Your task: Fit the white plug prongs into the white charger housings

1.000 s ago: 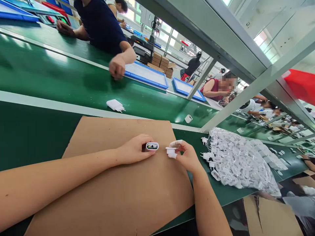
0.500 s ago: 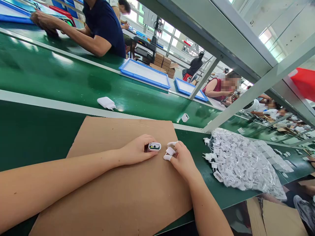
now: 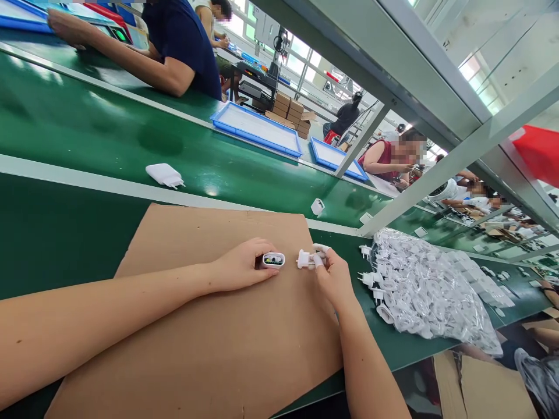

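My left hand is closed around a white charger housing; its open end faces right and shows small electronic parts inside. To the right of it, my right hand pinches a white plug piece between thumb and finger, with white covers on the fingertips. A gap separates the plug piece from the housing. Both hands are over a brown cardboard sheet.
A clear bag of white plug parts lies to the right of the cardboard. White chargers sit on the green belt beyond. A slanted metal post rises at right. Co-workers sit across the belt.
My right hand has shifted slightly right, and the plug piece in it now points left towards the housing. The chargers on the belt have moved left. My left hand has barely moved.
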`<control>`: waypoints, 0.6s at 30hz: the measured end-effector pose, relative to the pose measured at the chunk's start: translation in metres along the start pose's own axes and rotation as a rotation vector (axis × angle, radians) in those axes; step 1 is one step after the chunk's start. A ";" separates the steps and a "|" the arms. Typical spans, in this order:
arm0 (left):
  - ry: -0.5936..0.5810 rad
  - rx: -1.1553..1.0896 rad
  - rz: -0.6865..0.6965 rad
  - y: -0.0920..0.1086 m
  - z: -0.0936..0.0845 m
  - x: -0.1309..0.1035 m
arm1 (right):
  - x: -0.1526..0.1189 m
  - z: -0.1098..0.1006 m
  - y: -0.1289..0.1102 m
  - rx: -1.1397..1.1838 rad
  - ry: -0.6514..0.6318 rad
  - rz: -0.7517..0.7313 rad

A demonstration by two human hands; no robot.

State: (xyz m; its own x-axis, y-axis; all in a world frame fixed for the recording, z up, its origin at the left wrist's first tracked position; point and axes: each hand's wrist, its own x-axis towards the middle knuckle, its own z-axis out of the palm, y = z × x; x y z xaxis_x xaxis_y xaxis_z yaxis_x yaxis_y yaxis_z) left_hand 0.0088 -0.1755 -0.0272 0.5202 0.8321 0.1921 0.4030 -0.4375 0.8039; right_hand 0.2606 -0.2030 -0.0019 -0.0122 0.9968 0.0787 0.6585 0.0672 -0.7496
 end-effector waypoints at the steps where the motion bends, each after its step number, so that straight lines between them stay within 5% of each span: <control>1: 0.002 -0.002 0.002 0.000 0.000 0.000 | -0.001 -0.003 -0.001 -0.004 0.000 0.019; 6: 0.000 -0.003 0.011 -0.001 0.001 0.000 | -0.004 -0.014 0.000 -0.171 -0.002 -0.165; 11: -0.003 -0.016 -0.014 0.001 0.001 -0.001 | 0.011 0.004 0.008 -0.125 -0.144 -0.339; 15: 0.005 -0.074 -0.077 0.001 0.002 -0.001 | 0.011 0.016 -0.005 0.076 0.079 -0.213; 18: -0.016 -0.043 -0.057 0.001 0.002 0.002 | -0.002 0.020 -0.024 0.122 0.121 -0.319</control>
State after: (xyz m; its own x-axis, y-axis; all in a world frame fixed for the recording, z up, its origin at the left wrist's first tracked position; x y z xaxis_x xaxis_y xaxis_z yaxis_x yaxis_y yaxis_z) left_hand 0.0116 -0.1751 -0.0272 0.5091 0.8497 0.1370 0.3995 -0.3742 0.8369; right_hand 0.2294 -0.2059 0.0025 -0.1090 0.9131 0.3928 0.5412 0.3860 -0.7471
